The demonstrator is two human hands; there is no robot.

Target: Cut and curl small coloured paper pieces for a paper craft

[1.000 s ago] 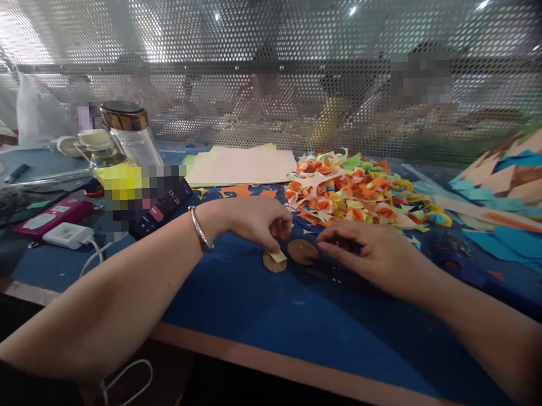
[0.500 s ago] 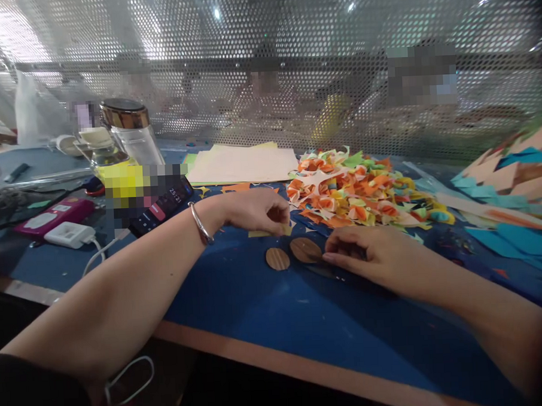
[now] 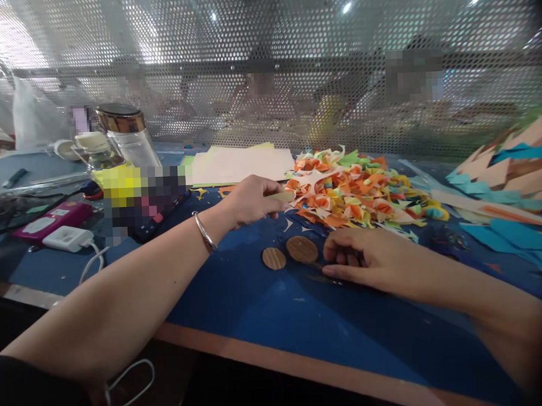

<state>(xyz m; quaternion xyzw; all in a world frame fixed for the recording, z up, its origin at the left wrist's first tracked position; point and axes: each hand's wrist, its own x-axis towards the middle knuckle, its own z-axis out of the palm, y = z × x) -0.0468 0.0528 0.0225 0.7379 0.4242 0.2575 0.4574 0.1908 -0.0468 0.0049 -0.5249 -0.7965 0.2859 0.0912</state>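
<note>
My left hand (image 3: pixel 258 199) pinches a small pale yellow paper piece (image 3: pixel 283 197) at the near left edge of a heap of folded and cut coloured paper (image 3: pixel 351 187). My right hand (image 3: pixel 356 254) is curled low over the table, closed around what look like dark scissors (image 3: pixel 318 277); their blades point left, and the handles are hidden by the hand. Just left of the right fingertips lie two round wood-grain discs, a larger one (image 3: pixel 302 249) and a smaller one (image 3: pixel 274 258). White paper scraps (image 3: pixel 288 225) lie between the hands.
Paper sheets (image 3: pixel 242 166) are stacked at the back. On the left stand a glass flask (image 3: pixel 133 143) and a yellow-labelled bottle (image 3: pixel 112 174), near a phone (image 3: pixel 164 216) and a white charger (image 3: pixel 69 238). Blue paper pieces (image 3: pixel 515 243) lie right. A perforated metal screen (image 3: pixel 264 36) rises behind.
My left hand has lifted off the table and moved away from me, carrying the yellow paper piece towards the heap. My right hand stays beside the discs, with the blades angled slightly differently.
</note>
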